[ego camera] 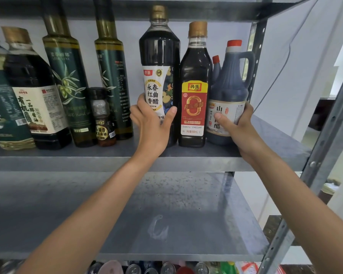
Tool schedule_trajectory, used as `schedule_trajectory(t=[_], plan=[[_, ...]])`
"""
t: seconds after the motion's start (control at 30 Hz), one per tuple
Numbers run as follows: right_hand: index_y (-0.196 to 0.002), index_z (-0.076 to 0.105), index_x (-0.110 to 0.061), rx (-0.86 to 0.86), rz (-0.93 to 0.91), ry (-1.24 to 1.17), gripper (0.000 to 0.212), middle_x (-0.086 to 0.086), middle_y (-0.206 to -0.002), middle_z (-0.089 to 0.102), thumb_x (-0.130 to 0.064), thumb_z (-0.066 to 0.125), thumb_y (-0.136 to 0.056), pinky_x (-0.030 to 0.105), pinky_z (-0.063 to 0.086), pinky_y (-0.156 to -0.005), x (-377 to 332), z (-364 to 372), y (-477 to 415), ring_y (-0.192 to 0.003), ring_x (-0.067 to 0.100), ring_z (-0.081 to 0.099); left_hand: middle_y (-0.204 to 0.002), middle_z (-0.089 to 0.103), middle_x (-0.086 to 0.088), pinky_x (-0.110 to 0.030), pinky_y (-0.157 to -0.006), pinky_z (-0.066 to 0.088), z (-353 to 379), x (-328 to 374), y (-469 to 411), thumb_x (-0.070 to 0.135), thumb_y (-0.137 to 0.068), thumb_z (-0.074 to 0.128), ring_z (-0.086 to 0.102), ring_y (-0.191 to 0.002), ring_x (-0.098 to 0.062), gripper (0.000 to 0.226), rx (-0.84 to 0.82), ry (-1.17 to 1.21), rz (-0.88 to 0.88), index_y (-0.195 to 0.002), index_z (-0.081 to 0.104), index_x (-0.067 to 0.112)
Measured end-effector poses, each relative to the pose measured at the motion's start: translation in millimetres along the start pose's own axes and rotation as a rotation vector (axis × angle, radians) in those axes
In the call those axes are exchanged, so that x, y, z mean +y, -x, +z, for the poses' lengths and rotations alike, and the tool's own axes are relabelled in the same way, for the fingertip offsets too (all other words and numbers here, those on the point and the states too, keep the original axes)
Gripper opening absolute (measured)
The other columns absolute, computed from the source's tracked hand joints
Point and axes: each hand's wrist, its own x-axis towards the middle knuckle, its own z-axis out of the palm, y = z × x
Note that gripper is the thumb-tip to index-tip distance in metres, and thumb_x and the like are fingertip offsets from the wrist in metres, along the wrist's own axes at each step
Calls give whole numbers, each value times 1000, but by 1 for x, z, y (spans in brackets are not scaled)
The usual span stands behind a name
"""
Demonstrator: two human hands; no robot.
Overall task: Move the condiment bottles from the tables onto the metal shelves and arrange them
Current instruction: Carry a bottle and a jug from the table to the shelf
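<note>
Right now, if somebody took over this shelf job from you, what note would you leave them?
Left hand grips the white-label vinegar bottle; right hand grips the handled jug.
Both stand on the metal shelf, either side of the Danyu vinegar bottle.
Olive oil bottles already stand further left.
To do: square these two, let go.
Tables out of view, so what remains is unknown.

Grey metal shelf (pixel 67 162): upright condiment bottles (pixel 194 76) in row.

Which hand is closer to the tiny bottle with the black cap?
Left. The left hand grips the tall vinegar bottle just right of the tiny bottle; the right hand holds the red-capped jug farther right.
</note>
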Motion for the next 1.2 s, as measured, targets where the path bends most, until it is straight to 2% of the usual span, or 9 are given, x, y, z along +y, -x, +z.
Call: schedule_trajectory(t=[0.17, 0.3, 0.57, 0.7, 0.77, 0.87, 0.97, 1.03, 1.2], plan=[[-142, 11, -23, 10, -2, 4, 82, -3, -128, 48, -26, 69, -84, 26, 48, -89, 1, 9, -9, -114, 12, 52, -129, 29, -19, -10, -83, 15, 5, -1, -4, 41, -87, 62, 25, -117, -23, 81, 13, -20, 6, -142, 19, 1], [-143, 12, -21, 31, -2, 28, 79, -6, -121, 46, -24, 66, -86, 15, 45, -70, 0, 16, -11, -106, 8, 50, -129, 30, -17, -14, -83, 18, 9, -3, -6, 46, -86, 61, 28, -118, -25, 82, 20, -59, -7, -143, 19, 3], [-144, 12, -21, 15, 1, 51, 80, -3, -130, 45, -25, 67, -86, 27, 45, -92, 4, 11, -9, -116, 11, 48, -133, 29, -15, -15, -86, 20, 1, 0, 4, 40, -90, 58, 27, -121, -24, 79, -55, -40, -23, -146, 15, 8], [-139, 27, -19, 16, -51, 286, 65, -11, -123, 46, -30, 65, -87, 13, 41, -78, 0, 5, 10, -109, 6, 48, -140, 31, -11, -38, -92, 42, -21, -6, 33, 37, -93, 52, 35, -127, -25, 75, -167, -253, 28, -150, 10, 10], [-132, 39, -20, 61, -83, 600, 54, -8, -119, 53, -45, 58, -88, 23, 44, -77, 3, 1, 26, -107, 14, 54, -136, 41, -13, -42, -98, 40, -32, -13, 55, 42, -95, 42, 43, -124, -28, 67, -182, -432, 68, -149, 19, 9], [-122, 53, -16, 170, -174, 1087, 60, 5, -119, 60, -60, 28, -91, 41, 33, -101, 22, -3, 69, -114, 28, 53, -135, 50, -14, -43, -114, 23, -43, -34, 92, 45, -98, 25, 42, -128, -31, 59, -208, -581, 232, -141, 39, 7], [-139, 43, -18, 214, -335, 1081, 61, 5, -146, 41, -55, 29, -93, 47, 15, -115, 49, -4, 121, -139, 27, 29, -152, 28, -19, -46, -117, 18, -50, -54, 132, 43, -96, 30, 22, -142, -33, 61, -231, -583, 357, -146, 30, 7], [-147, 28, -23, 235, -267, 1116, 62, 1, -156, 22, -53, 35, -93, 53, 15, -113, 70, 2, 155, -145, 25, 13, -156, 17, -21, -50, -113, 27, -51, -64, 161, 43, -96, 32, 19, -143, -35, 61, -315, -520, 383, -147, 30, 8], [-142, 40, -22, 237, 51, 1319, 62, 6, -153, 31, -55, 31, -90, 62, 29, -106, 111, 26, 242, -141, 29, 21, -158, 6, -16, -56, -102, 41, -51, -101, 212, 53, -92, 33, 24, -141, -40, 70, -754, -375, 264, -150, 22, 15]])
